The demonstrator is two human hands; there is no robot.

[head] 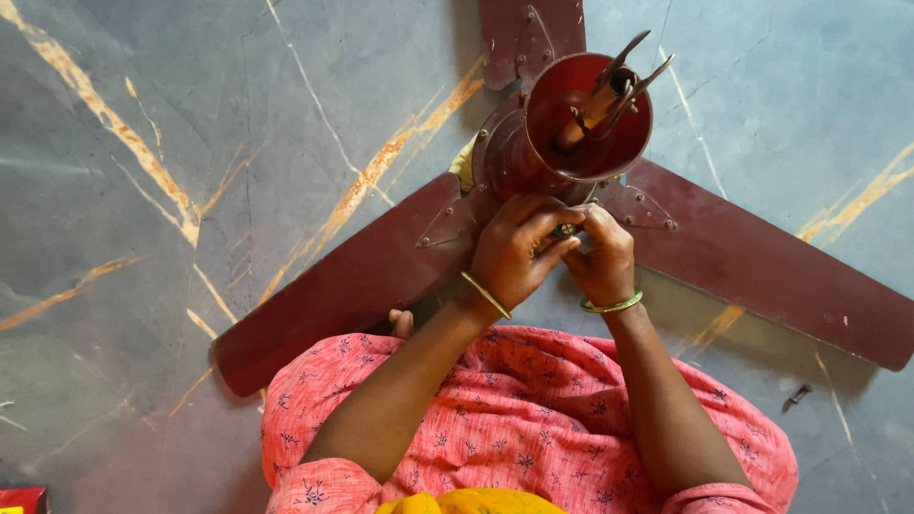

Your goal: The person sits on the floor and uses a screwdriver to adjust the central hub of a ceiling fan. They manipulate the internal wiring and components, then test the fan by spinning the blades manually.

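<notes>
Centrally, the left hand [514, 249] and right hand [602, 257] pinched together on a small green part [565, 230] beside the ceiling fan [533, 152]. Its blades ran to lower left, right and top edge; open floor [190, 114] lay at upper left.

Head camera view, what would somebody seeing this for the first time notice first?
A dark red ceiling fan lies on the grey marble floor, three blades spread out, its cup-shaped canopy pointing up at upper centre. Just below the canopy, the left hand and right hand meet at the hub, pinching something small and green between them. The person's pink patterned clothing fills the bottom.
</notes>
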